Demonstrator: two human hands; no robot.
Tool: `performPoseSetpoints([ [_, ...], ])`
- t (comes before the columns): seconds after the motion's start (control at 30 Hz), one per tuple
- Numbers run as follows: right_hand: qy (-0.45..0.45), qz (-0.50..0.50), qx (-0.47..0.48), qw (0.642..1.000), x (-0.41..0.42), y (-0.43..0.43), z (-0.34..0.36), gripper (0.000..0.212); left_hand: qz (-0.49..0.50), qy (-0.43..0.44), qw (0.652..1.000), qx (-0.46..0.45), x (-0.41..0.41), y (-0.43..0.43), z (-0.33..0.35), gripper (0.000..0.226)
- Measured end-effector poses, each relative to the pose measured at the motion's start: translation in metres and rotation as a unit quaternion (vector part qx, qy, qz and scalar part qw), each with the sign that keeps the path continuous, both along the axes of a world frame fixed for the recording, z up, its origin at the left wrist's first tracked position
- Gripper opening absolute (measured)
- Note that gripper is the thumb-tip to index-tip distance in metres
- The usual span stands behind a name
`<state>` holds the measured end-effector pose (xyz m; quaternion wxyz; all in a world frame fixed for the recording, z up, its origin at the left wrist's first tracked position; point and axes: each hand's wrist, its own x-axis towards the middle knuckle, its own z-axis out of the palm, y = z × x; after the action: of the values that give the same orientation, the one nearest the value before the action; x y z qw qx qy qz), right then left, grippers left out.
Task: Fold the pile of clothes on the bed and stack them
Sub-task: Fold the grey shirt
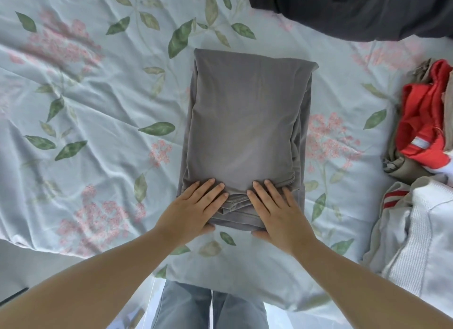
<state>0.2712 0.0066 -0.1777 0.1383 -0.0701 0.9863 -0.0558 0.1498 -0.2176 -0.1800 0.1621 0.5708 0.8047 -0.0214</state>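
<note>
We see the folded grey garment (245,132) lying flat in the middle of the bed (85,96), on its pale floral cover. Our left hand (193,206) and right hand (277,211) rest on the garment's near edge, fingers straight and flat on top, thumbs against the fold. To the garment's right, a red garment (421,122) lies crumpled on khaki cloth (402,167), with a white ribbed garment (421,243) nearer us. Beyond the garment, to the right, lies a dark cloth (355,10).

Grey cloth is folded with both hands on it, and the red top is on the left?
No. The head view shows the red top on the right. The grey cloth is folded, left hand and right hand on it.
</note>
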Motion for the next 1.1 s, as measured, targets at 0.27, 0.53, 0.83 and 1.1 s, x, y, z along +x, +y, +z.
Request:
performPoseSetpoints([
  [0.27, 0.102, 0.004, -0.048, 0.994, -0.02, 0.011, 0.013, 0.046, -0.038, 0.034, 0.995, 0.088, -0.02, 0.014, 0.016, 0.042],
  [0.53, -0.319, -0.142, -0.173, 0.921, -0.054, 0.023, 0.096, 0.023, 0.134, -0.285, 0.916, -0.25, -0.049, 0.042, 0.095, 0.049],
  [0.83, -0.464, -0.217, -0.301, 0.804, -0.077, 0.04, 0.15, 0.016, 0.219, -0.432, 0.825, -0.291, -0.085, 0.05, 0.149, 0.024],
  [1.1, -0.164, -0.279, -0.145, 0.935, -0.143, 0.083, 0.13, 0.018, 0.258, -0.208, 0.927, -0.174, -0.151, 0.096, 0.132, 0.014],
])
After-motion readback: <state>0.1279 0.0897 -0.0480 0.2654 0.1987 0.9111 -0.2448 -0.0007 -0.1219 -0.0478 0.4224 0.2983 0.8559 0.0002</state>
